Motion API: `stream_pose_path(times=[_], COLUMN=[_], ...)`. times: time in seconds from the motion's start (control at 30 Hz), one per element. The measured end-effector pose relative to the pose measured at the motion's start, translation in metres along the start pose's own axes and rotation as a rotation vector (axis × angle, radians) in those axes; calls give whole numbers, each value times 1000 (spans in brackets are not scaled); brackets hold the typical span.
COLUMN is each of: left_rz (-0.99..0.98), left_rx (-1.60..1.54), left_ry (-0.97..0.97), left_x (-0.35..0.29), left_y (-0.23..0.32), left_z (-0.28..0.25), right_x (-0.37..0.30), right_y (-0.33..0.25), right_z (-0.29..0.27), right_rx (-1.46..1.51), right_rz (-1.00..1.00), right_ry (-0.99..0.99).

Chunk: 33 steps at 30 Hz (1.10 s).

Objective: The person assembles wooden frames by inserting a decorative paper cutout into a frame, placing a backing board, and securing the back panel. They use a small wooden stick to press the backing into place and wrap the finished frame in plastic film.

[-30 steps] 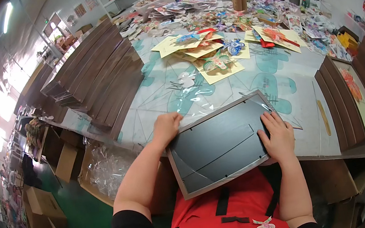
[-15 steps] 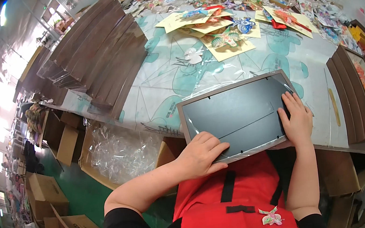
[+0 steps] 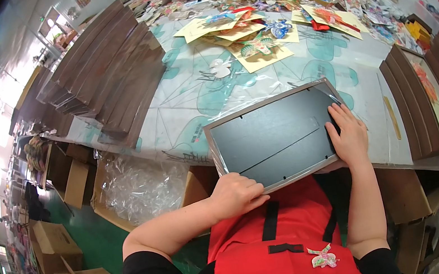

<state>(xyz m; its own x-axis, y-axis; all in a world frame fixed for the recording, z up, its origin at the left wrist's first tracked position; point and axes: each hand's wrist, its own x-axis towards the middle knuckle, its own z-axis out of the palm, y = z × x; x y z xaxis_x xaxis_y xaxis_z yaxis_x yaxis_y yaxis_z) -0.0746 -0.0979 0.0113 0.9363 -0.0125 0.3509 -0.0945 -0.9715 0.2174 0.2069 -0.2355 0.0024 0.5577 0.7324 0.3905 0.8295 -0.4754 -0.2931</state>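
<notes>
A picture frame (image 3: 273, 137) lies back side up in front of me at the table's near edge. Its rim is brown, its backing panel is black, and clear film shows round its edges. At the near left corner my left hand (image 3: 237, 192) has its fingers curled closed on the rim. My right hand (image 3: 348, 133) rests on the right side, fingers stretched out over the backing panel and rim. The frame's front is hidden underneath.
Brown frames stand stacked at the left (image 3: 107, 68); more frames (image 3: 416, 102) line the right edge. Yellow cards with colourful figures (image 3: 261, 54) lie beyond. A cardboard box of clear film (image 3: 142, 188) sits below left. A thin strip (image 3: 392, 118) lies right.
My left hand's fingers have curled in at the near left corner; before, they were stretched over the panel. The right hand stays on the right side. The whole view has shifted slightly.
</notes>
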Motion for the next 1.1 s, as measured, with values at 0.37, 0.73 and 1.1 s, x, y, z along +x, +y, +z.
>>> stream_pose_path(times=[0.37, 0.73, 1.1], left_rz=[62, 54, -277], left_rx=[-13, -37, 102], left_ry=[-10, 256, 347], left_x=[4, 9, 29], left_y=[-30, -89, -100], left_z=[-18, -11, -16], right_x=[-2, -3, -4], right_y=[1, 2, 2], right_z=[1, -5, -2], right_rx=[-9, -36, -49], right_rz=[12, -5, 5], right_ry=[-10, -63, -50])
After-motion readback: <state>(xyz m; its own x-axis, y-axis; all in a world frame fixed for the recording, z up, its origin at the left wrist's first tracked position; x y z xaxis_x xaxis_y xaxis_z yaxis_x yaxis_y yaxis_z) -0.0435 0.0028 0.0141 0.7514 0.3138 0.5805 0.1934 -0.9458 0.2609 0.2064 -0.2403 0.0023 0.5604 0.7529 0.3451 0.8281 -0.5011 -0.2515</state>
